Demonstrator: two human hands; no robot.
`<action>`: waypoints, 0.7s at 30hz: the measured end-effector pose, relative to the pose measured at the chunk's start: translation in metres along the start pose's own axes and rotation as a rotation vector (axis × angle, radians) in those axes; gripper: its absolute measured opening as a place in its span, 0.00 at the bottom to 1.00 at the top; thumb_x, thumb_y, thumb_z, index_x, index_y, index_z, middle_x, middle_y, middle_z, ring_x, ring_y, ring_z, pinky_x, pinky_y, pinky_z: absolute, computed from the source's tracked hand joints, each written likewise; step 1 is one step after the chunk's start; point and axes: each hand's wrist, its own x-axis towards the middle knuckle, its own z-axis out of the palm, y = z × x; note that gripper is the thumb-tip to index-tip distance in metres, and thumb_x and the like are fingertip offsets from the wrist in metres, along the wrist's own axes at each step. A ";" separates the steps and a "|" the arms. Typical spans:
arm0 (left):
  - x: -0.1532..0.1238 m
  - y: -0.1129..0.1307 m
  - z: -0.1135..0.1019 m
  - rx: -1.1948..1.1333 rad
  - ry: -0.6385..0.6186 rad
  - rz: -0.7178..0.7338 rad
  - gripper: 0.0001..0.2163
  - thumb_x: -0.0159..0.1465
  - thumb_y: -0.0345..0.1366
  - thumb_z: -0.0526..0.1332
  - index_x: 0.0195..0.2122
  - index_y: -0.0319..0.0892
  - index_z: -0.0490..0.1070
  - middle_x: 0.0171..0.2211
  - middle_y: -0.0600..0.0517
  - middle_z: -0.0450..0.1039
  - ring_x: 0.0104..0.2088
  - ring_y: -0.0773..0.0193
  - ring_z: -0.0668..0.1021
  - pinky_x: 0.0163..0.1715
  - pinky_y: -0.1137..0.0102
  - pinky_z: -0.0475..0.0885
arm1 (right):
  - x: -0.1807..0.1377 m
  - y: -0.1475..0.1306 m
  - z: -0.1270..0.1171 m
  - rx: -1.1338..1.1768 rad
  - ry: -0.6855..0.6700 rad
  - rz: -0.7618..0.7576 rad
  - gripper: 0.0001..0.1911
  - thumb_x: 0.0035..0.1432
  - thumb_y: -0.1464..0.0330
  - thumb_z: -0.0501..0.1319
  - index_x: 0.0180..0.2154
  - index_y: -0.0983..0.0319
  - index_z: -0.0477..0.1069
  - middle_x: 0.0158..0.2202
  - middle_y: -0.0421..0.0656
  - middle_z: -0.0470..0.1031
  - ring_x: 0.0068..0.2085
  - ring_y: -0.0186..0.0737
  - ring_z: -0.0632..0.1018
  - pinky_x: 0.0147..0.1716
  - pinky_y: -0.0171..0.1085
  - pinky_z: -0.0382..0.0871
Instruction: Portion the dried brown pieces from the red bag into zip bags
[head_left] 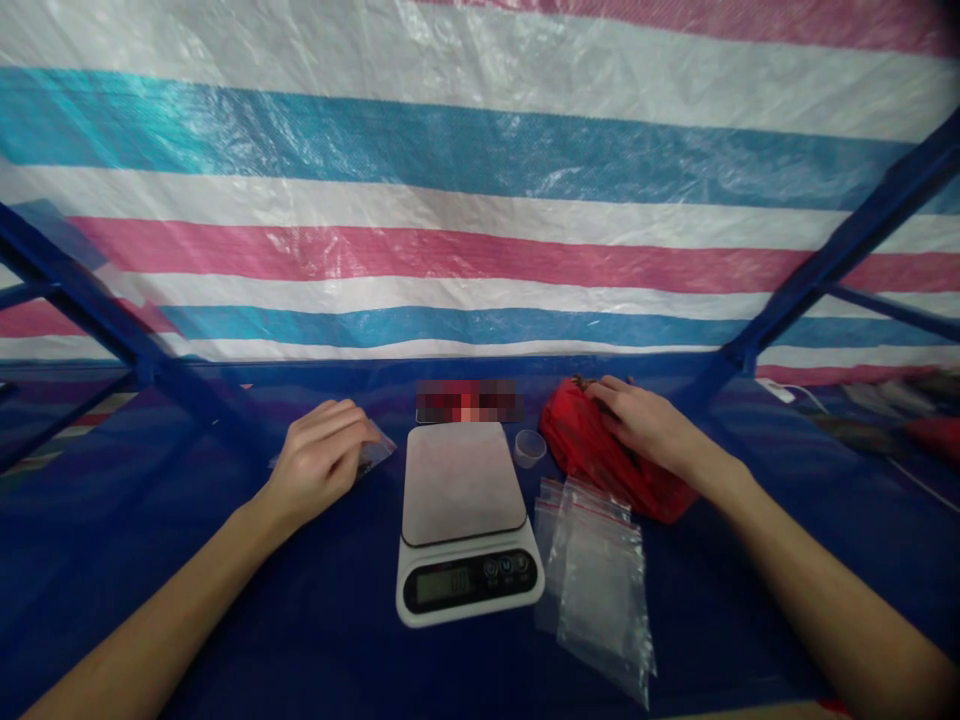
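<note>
My left hand (321, 458), its fingers curled and closed, is on a small clear plastic bag (377, 450) left of the scale. Dark contents show faintly in that bag, too little to name. My right hand (645, 425) grips the upper edge of a red plastic bag (574, 435), near its mouth; the fingertips are partly hidden. Between the hands stands a white digital kitchen scale (465, 490) with a bare platform; its display appears to read zero. A small clear round cup (529, 449) sits between the scale and the red bag.
Clear zip bags (600, 585) lie right of the scale. A blurred-out flat item (450, 405) lies behind it. Blue metal frame bars (817, 265) rise at both sides of the blue table (315, 620), before a striped plastic sheet (450, 250). A white connector with cable (776, 390) is far right.
</note>
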 end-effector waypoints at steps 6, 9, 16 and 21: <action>0.001 0.005 0.000 -0.060 -0.006 -0.024 0.13 0.68 0.19 0.55 0.33 0.43 0.73 0.28 0.53 0.76 0.30 0.65 0.76 0.34 0.66 0.69 | -0.001 0.003 0.004 0.042 0.051 -0.037 0.21 0.64 0.80 0.54 0.55 0.61 0.72 0.57 0.53 0.77 0.51 0.51 0.83 0.51 0.45 0.77; 0.001 0.006 0.000 -0.092 0.006 -0.028 0.14 0.68 0.18 0.55 0.32 0.43 0.73 0.27 0.54 0.75 0.29 0.65 0.75 0.33 0.67 0.70 | -0.001 0.004 0.005 0.048 0.067 -0.022 0.20 0.64 0.80 0.54 0.52 0.59 0.72 0.56 0.51 0.78 0.50 0.50 0.83 0.50 0.43 0.76; 0.004 0.008 -0.001 -0.132 0.013 -0.072 0.14 0.68 0.18 0.55 0.30 0.43 0.73 0.26 0.54 0.73 0.28 0.66 0.75 0.34 0.68 0.72 | 0.000 0.007 0.000 0.099 0.061 0.028 0.11 0.67 0.76 0.54 0.45 0.59 0.73 0.47 0.49 0.77 0.44 0.48 0.83 0.45 0.43 0.76; 0.002 0.007 -0.002 -0.168 0.021 -0.118 0.15 0.68 0.18 0.55 0.30 0.43 0.73 0.26 0.55 0.73 0.28 0.67 0.75 0.35 0.69 0.73 | -0.003 0.011 -0.007 0.137 0.182 0.061 0.11 0.67 0.73 0.56 0.44 0.57 0.75 0.42 0.46 0.78 0.38 0.45 0.82 0.40 0.40 0.76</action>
